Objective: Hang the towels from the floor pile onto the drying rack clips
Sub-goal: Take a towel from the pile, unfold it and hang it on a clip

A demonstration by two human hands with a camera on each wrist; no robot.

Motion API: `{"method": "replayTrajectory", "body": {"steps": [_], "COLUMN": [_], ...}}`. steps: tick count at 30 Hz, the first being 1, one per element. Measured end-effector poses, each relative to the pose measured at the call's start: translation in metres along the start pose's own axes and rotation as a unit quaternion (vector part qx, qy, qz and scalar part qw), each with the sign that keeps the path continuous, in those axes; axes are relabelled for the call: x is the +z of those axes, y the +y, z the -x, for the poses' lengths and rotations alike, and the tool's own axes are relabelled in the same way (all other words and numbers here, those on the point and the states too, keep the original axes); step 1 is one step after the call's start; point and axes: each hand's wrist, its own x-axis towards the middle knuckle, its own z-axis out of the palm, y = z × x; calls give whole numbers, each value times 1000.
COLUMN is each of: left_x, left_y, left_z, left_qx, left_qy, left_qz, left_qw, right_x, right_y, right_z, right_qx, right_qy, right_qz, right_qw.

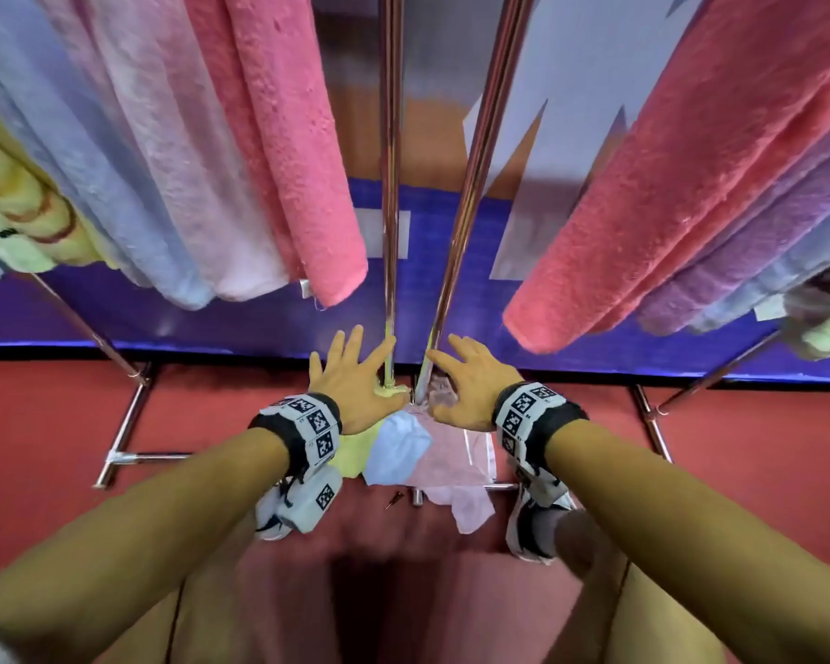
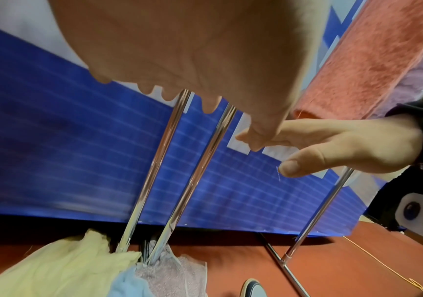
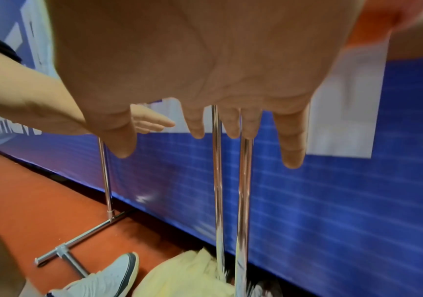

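Note:
A pile of towels lies on the red floor at the foot of two chrome rack poles (image 1: 390, 261): a yellow towel (image 1: 355, 455), a light blue towel (image 1: 396, 448) and a pale pink towel (image 1: 456, 464). My left hand (image 1: 351, 376) hangs above the yellow towel with fingers spread and holds nothing. Spread and empty too, my right hand (image 1: 466, 381) hovers above the pink towel. In the left wrist view the yellow towel (image 2: 52, 269) and pink towel (image 2: 172, 275) lie well below the palm. The right wrist view shows straight fingers (image 3: 291, 140) above the yellow towel (image 3: 187, 275).
Several hung towels flank the gap: blue, pale pink and bright pink (image 1: 298, 151) on the left, coral (image 1: 681, 184) and purple on the right. A blue banner wall (image 1: 240, 313) stands behind. Rack base bars (image 1: 130, 424) lie on the floor; my shoes (image 1: 533, 524) stand beside the pile.

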Motion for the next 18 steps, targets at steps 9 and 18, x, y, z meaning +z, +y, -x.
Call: {"method": "replayTrajectory", "body": {"steps": [9,18], "left_x": [63,106], "left_y": [-15,-42], "left_z": [-48,-76], "left_qx": [-34,-119], "left_qy": [-11,4], "left_qz": [71,165], "left_qw": [997,979], "right_x": [97,182], "right_y": [23,31], "right_z": [-57,-112], "right_qx": [30,105], "right_qy": [-67,-145], "right_qz": [-61,-105], "right_qw": [995,978]}}
